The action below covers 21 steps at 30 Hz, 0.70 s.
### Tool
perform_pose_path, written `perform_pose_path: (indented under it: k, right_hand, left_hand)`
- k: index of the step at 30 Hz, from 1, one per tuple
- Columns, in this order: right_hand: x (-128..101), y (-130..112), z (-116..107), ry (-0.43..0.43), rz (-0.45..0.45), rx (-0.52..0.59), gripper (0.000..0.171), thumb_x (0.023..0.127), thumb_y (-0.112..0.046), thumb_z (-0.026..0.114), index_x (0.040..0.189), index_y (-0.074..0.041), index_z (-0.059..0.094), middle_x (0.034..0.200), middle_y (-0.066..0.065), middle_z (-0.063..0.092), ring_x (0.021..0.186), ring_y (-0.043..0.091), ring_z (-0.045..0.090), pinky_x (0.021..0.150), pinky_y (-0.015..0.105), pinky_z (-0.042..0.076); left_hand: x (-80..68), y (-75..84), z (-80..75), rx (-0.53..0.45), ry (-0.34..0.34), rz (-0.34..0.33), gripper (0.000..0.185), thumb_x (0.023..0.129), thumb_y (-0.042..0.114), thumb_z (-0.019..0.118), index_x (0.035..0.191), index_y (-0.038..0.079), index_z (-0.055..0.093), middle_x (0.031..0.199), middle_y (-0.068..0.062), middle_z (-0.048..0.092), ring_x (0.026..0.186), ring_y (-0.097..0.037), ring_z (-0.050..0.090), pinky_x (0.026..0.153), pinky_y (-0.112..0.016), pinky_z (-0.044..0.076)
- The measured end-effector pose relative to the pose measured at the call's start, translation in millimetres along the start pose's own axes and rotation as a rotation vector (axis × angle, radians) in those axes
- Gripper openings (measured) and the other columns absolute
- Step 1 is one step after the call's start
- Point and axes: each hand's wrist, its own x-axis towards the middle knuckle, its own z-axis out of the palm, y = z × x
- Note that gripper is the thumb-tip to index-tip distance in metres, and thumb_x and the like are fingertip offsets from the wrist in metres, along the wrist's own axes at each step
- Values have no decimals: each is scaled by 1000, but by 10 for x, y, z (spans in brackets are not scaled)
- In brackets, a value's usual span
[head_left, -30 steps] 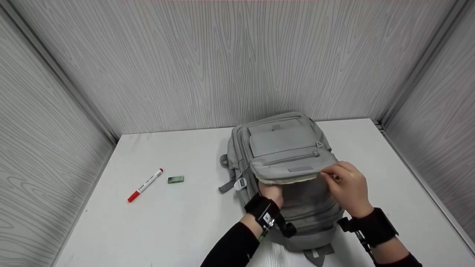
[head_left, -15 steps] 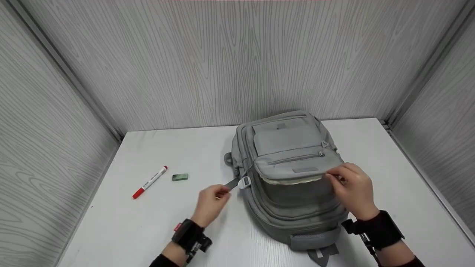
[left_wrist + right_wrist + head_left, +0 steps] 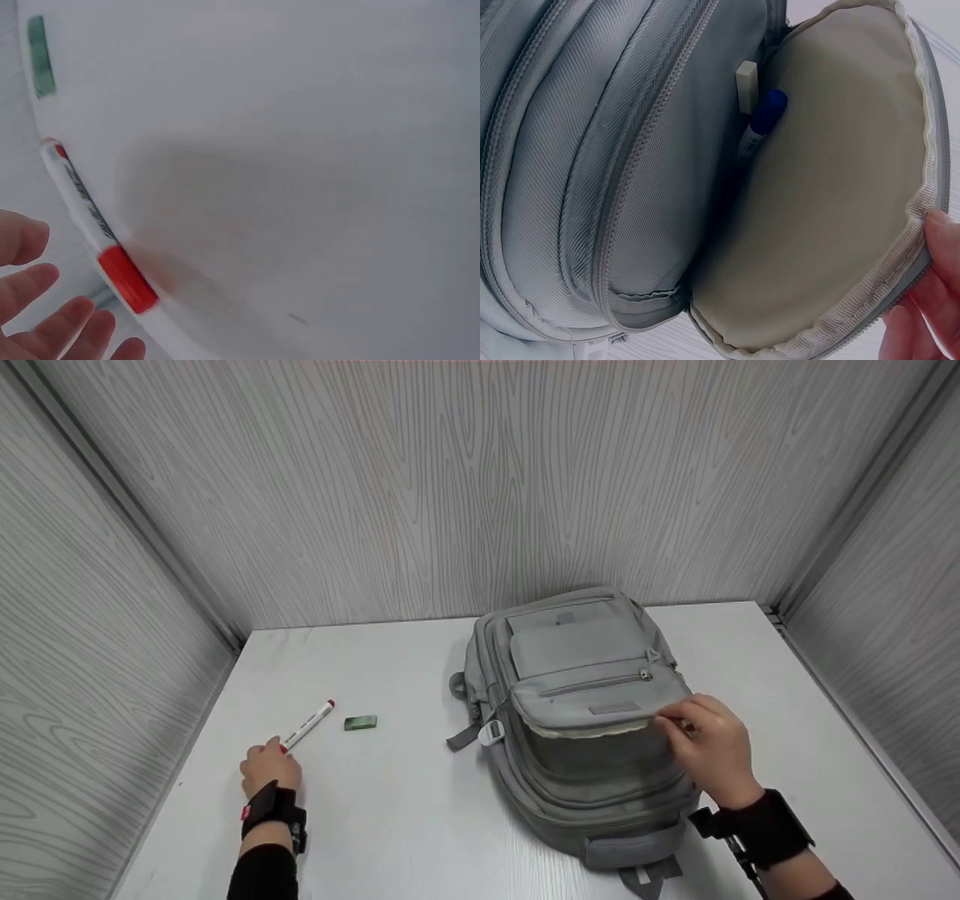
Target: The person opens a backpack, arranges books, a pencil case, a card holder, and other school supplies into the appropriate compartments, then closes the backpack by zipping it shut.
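Note:
A white marker with a red cap (image 3: 309, 726) lies on the table at the left. My left hand (image 3: 270, 769) is low over its capped end. In the left wrist view the fingers are spread beside the red cap (image 3: 127, 280), not closed round it. My right hand (image 3: 709, 742) pinches the edge of the front pocket flap (image 3: 592, 712) of a grey backpack (image 3: 570, 641), holding the pocket open. Inside the pocket, in the right wrist view, are a blue-capped marker (image 3: 769, 112) and a small white block (image 3: 747, 87); their lower parts are hidden in the fold.
A small green block (image 3: 361, 723) lies just right of the red-capped marker. The backpack's side strap (image 3: 463, 737) with a white buckle (image 3: 491, 733) reaches onto the white table (image 3: 390, 810). Wood-grain panels (image 3: 450, 495) enclose the back and sides.
My left hand has come out of the backpack pocket and travelled left across the table to the red-capped marker. My right hand keeps its hold on the flap.

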Motion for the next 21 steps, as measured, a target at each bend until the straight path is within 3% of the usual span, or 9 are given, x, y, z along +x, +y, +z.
perform_pose_path:
  k: [4,8,15,21]
  right_hand:
    - [-4,-6,8,-4,0,5,21,66,8,83,78,-5,72,74,6,64,66,18,58,65,15,45]
    - [-4,-12,13,-7,3,7,21,66,8,83,78,-5,72,75,6,63,66,18,57,65,15,45]
    - [-5,-15,23,-34,-2,-6,19,68,7,82,78,-5,71,75,6,63,66,17,57,64,17,45]
    - [3,-7,25,-37,-6,-9,19,68,8,82,78,-4,71,75,6,63,66,17,57,64,17,45]
  left_hand:
    - [6,-149,-16,70,-51,-2,42,100,7,44,141,-4,44,132,-40,46,119,-59,47,93,-65,45]
    - [-7,-158,-21,98,-19,25,34,98,2,45,129,-7,56,113,-39,59,107,-56,57,85,-60,50]
    - [-60,-122,-35,63,75,13,21,93,-7,47,101,-14,65,93,-36,64,91,-50,64,74,-54,53]
    - [-72,-179,-67,5,56,-33,15,91,-7,47,92,-18,58,82,-34,62,78,-44,63,66,-47,51]
